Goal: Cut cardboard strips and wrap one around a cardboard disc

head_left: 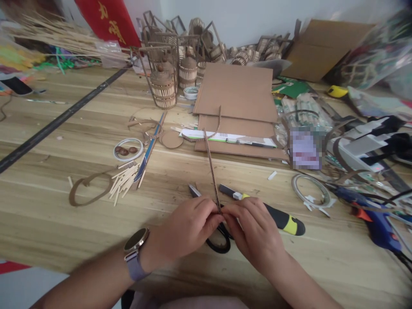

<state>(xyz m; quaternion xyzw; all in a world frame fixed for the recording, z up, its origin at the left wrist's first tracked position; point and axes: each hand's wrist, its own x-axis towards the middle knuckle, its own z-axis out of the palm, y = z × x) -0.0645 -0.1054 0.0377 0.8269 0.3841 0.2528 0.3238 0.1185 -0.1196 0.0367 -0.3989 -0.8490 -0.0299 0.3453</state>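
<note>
Both hands meet low in the middle of the worktable (54, 223), fingertips almost touching: the left hand (196, 219) has thumb and forefinger pressed together on the near end of a narrow brown cardboard strip (211, 171), and the right hand (254, 229) pinches the same end, its other fingers curled. From there the strip runs out toward twelve o'clock. Beneath the hands lie black-handled scissors (220, 250), blade tip toward ten o'clock, and a black and yellow cutter knife (277, 216) stretches past the right hand toward three. Farther out at three I see a roll of tape (326, 197), then a blue glue gun (378, 219). Small pale sticks (124, 180) sit between nine and ten, and a white ring (128, 159) surrounds brown balls (133, 149) at ten. Flat cardboard sheets (238, 90) fill twelve o'clock; lidded slatted buckets (163, 88) stand at eleven, near a red hanging (109, 21). A cardboard box (328, 47) leans at one, before a pale wall (257, 17).
</note>
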